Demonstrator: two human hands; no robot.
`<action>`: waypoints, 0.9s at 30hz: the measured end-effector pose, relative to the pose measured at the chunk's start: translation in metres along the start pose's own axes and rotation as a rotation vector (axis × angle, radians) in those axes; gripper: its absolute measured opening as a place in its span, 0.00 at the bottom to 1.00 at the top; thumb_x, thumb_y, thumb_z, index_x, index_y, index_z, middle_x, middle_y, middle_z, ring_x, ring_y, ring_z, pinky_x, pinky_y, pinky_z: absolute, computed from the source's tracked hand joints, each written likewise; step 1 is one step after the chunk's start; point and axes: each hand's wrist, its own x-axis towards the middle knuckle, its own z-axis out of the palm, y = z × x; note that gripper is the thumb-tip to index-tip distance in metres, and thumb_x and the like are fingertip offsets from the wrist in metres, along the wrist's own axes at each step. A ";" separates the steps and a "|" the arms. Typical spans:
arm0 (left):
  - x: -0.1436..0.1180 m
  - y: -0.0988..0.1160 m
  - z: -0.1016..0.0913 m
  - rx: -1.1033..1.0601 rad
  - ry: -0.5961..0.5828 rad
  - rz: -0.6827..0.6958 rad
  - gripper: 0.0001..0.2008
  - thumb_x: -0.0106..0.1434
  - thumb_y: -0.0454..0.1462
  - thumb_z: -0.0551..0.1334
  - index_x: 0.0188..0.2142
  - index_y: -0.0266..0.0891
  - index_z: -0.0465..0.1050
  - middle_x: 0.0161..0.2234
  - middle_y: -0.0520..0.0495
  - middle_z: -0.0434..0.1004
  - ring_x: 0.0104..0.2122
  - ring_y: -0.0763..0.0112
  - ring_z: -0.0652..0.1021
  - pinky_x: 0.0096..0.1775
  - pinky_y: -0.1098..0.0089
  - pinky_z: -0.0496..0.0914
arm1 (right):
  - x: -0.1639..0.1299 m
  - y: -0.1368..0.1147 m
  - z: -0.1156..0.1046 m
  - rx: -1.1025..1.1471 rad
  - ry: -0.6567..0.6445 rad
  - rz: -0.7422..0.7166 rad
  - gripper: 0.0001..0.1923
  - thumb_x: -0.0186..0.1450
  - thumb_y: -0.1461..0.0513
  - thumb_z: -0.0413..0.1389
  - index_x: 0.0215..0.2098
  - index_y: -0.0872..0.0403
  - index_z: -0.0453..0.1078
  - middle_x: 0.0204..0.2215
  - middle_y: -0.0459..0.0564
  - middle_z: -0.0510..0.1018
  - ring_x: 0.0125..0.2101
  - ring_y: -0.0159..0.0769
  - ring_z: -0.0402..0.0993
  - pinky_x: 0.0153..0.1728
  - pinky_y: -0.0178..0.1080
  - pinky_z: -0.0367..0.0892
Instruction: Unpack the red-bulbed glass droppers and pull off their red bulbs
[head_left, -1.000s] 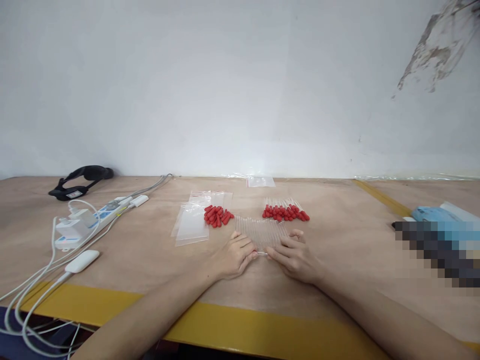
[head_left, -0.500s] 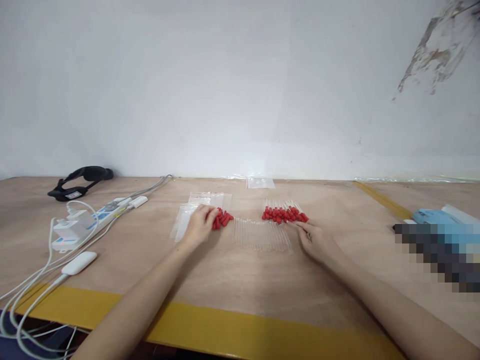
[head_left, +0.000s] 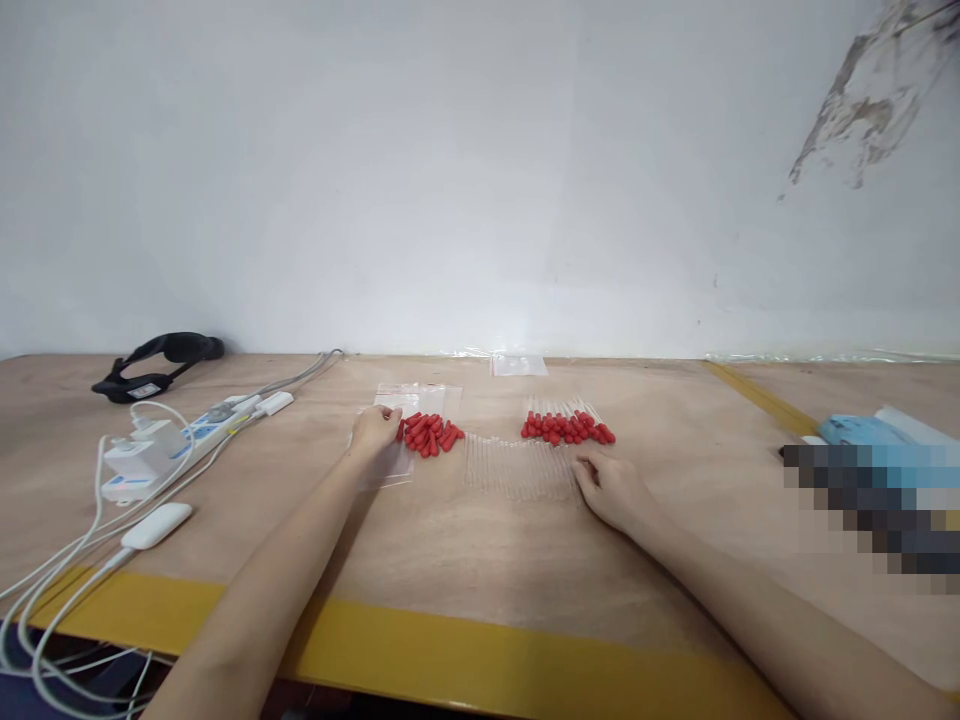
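My left hand (head_left: 375, 430) rests on the stack of clear plastic bags (head_left: 409, 405), its fingertips beside a pile of loose red caps (head_left: 430, 434). Whether it pinches a cap or a bag edge I cannot tell. My right hand (head_left: 609, 487) lies on the wooden table (head_left: 480, 540) at the right end of a row of clear glass tubes (head_left: 516, 466), fingers curled near the closest tubes. Behind that row lies a second row of tubes with red caps fitted (head_left: 568, 427).
A white power strip with plugs and cables (head_left: 161, 445) lies at the left, a black headband device (head_left: 156, 362) behind it. A small clear bag (head_left: 519, 364) sits by the wall. Blue packaging (head_left: 870, 430) lies at the right. Yellow tape (head_left: 465, 660) marks the near edge.
Both hands left the near end of the glass tube row. The left went out to the red caps and bags, then shifted slightly left; the right moved to the row's right end.
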 end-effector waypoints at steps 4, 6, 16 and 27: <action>-0.007 0.006 -0.012 0.005 0.081 0.067 0.16 0.59 0.44 0.51 0.34 0.36 0.72 0.35 0.43 0.76 0.38 0.61 0.74 0.36 0.69 0.65 | 0.001 -0.001 -0.003 0.057 -0.006 0.063 0.14 0.61 0.61 0.43 0.34 0.56 0.70 0.29 0.51 0.76 0.30 0.37 0.72 0.31 0.36 0.61; -0.012 0.018 -0.013 -0.009 0.124 0.144 0.15 0.60 0.44 0.51 0.36 0.38 0.71 0.37 0.45 0.75 0.40 0.63 0.73 0.40 0.69 0.64 | 0.001 0.000 -0.004 0.087 -0.004 0.090 0.15 0.61 0.62 0.42 0.35 0.56 0.70 0.29 0.51 0.76 0.31 0.37 0.72 0.32 0.36 0.62; -0.057 0.134 0.025 -0.124 -0.169 0.459 0.12 0.56 0.45 0.56 0.31 0.40 0.72 0.37 0.46 0.74 0.43 0.63 0.71 0.44 0.67 0.63 | 0.005 0.013 0.002 0.207 -0.032 0.166 0.15 0.60 0.62 0.42 0.38 0.57 0.68 0.30 0.52 0.76 0.32 0.38 0.72 0.35 0.38 0.63; -0.053 0.184 0.057 -0.106 -0.377 0.246 0.16 0.51 0.49 0.58 0.23 0.38 0.72 0.24 0.43 0.76 0.29 0.61 0.75 0.32 0.68 0.65 | 0.007 0.020 0.001 0.214 -0.028 0.238 0.15 0.60 0.62 0.43 0.40 0.57 0.67 0.32 0.52 0.75 0.34 0.37 0.71 0.36 0.38 0.64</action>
